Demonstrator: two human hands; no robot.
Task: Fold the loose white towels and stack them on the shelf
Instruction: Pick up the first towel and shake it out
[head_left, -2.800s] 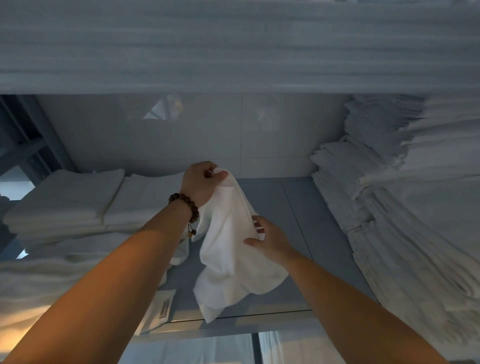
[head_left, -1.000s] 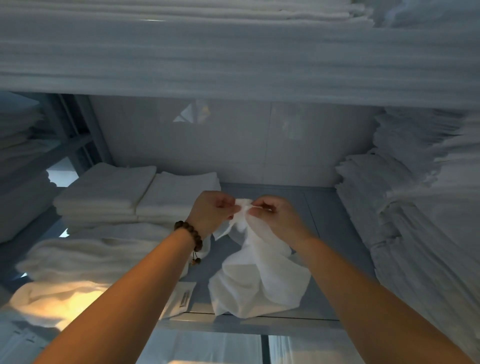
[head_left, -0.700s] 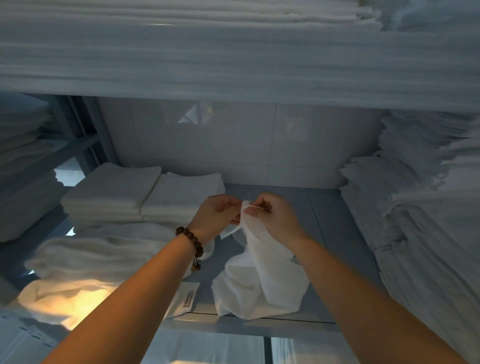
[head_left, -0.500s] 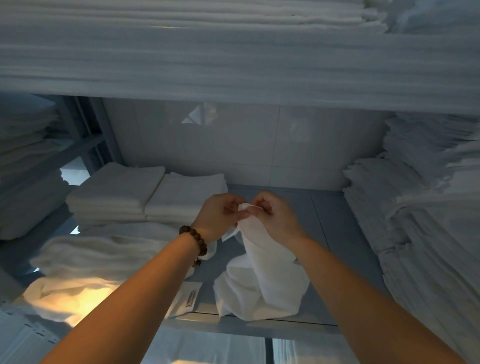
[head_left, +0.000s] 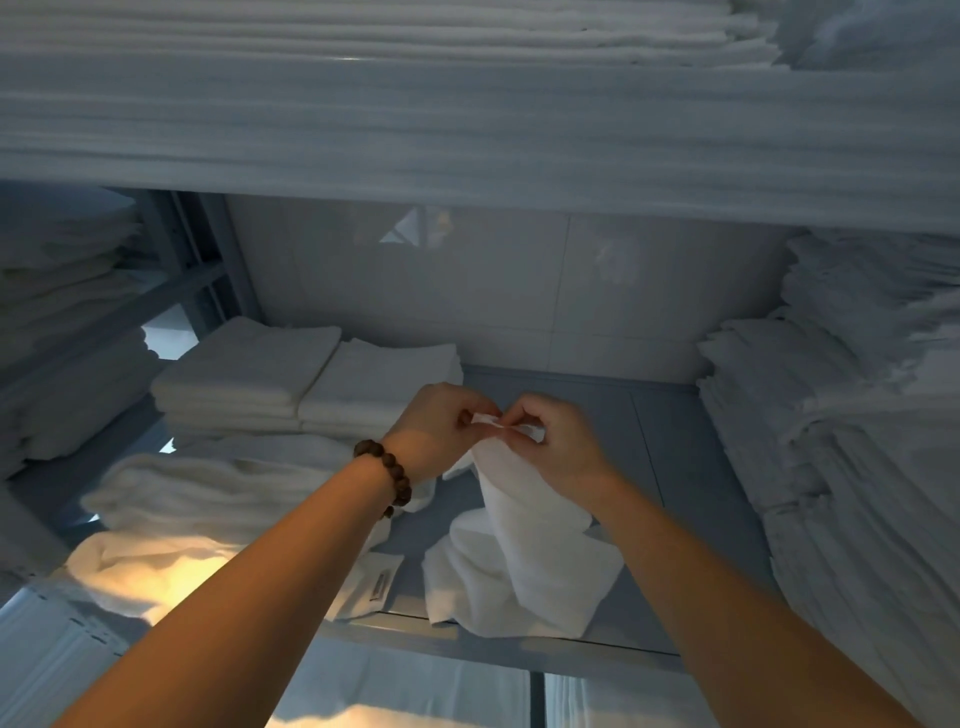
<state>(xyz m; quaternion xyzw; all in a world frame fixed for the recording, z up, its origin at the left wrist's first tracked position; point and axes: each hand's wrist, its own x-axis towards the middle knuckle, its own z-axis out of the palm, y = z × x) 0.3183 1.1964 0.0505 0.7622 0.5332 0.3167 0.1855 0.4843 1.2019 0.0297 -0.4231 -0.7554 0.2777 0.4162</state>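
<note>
A loose white towel (head_left: 530, 561) is being pinched at its top edge by both hands above the shelf (head_left: 685, 467).
The cloth is being clamped between the curled fingers and thumb of the left hand (head_left: 441, 428) and the right hand (head_left: 558, 441), held close together; its lower part is being left bunched near the shelf's front edge. Folded towels (head_left: 311, 379) are being kept at the back left corner, loose towels (head_left: 208, 499) along the left edge.

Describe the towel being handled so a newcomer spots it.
On the grey shelf, find the gap between folded stacks at left and tall piles at right. There the loose towel hangs pinched by left hand and right hand; only it is lifted upright, bottom crumpled.
</note>
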